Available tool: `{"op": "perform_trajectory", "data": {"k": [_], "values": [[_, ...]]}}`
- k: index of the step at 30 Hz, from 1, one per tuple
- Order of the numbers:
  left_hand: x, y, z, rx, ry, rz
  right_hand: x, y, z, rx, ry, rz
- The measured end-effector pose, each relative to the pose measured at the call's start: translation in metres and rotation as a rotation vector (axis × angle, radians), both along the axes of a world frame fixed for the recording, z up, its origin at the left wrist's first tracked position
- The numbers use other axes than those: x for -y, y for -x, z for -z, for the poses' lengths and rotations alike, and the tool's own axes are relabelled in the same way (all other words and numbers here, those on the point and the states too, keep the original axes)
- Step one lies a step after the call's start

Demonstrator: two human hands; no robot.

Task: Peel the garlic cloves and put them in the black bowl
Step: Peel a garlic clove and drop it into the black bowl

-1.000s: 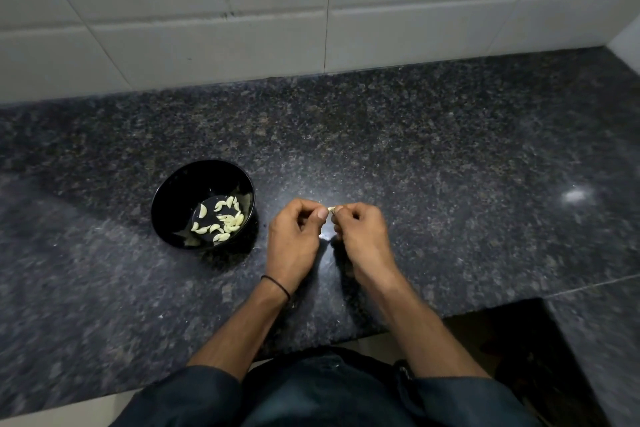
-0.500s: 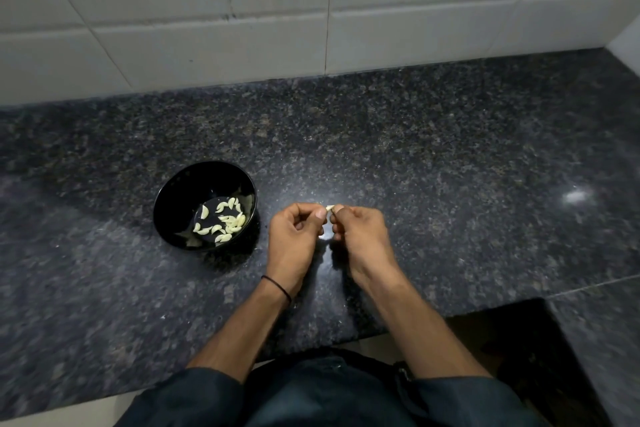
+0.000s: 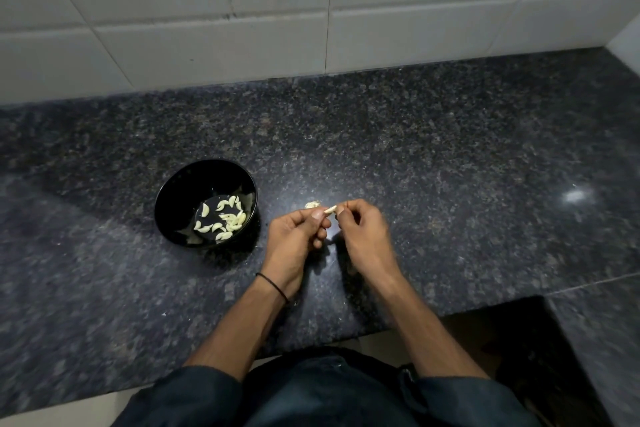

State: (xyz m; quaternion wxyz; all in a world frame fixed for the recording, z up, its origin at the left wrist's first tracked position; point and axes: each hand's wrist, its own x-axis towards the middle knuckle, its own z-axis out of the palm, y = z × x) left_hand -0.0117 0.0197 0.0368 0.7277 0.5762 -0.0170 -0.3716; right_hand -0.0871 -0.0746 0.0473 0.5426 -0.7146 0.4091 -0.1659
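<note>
A black bowl (image 3: 173,198) stands on the dark granite counter (image 3: 450,156), with several peeled pale garlic cloves (image 3: 225,218) lying in its bottom. Just right of the bowl my left hand (image 3: 294,239) pinches a small pale garlic clove (image 3: 329,209) between thumb and fingers. My right hand (image 3: 363,236) is right beside it, its curled fingertips touching the clove's other end. A small pale scrap, skin or garlic, (image 3: 311,204) lies on the counter just behind my hands.
A white tiled wall (image 3: 311,10) rises along the counter's back edge. The counter's front edge steps back at the lower right, with a dark gap (image 3: 502,333) below it. Tiny white flecks (image 3: 163,314) dot the counter near my left forearm.
My hands have parted slightly and the clove now shows more plainly between the fingertips. The pale scrap behind them has come into view. The bowl has not moved.
</note>
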Motion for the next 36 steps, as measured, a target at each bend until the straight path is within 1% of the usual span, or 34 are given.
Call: {"op": "perform_trajectory", "data": {"k": [4,7,10,14,20,25,31,33,34,36], "values": [[-0.0019,0.0008,-0.0015,0.174,-0.139,0.006,0.0032,0.005,0.0016,0.009,0.02,0.009],[-0.0016,0.0031,-0.0065,0.299,-0.201,-0.002,0.0043,0.0052,0.0029,0.032,0.037,0.042],[-0.002,0.0035,-0.0062,0.38,-0.257,0.003,0.0024,0.0058,-0.0013,0.002,0.074,0.065],[-0.001,0.0015,-0.003,0.45,-0.302,0.006,0.0015,0.0077,-0.0007,-0.001,0.055,0.039],[-0.0024,-0.0015,0.0007,0.467,-0.322,0.003,0.0028,0.0064,0.0033,0.024,-0.019,0.054],[-0.003,-0.001,-0.0017,0.469,-0.354,0.032,0.0014,0.0065,0.0033,0.021,-0.03,0.048],[-0.0009,0.001,-0.0013,0.261,-0.285,0.012,-0.0012,0.0061,0.0016,0.014,0.022,0.076],[-0.0006,0.0018,-0.0014,0.239,-0.275,0.011,-0.0009,0.0062,0.0003,0.005,0.04,0.086],[-0.0011,0.0022,-0.0011,0.294,-0.289,0.012,-0.0007,0.0059,0.0006,-0.001,0.036,0.097],[-0.003,0.0025,-0.0013,0.547,-0.377,0.038,-0.0006,0.0045,0.0028,-0.014,-0.025,0.127]]}}
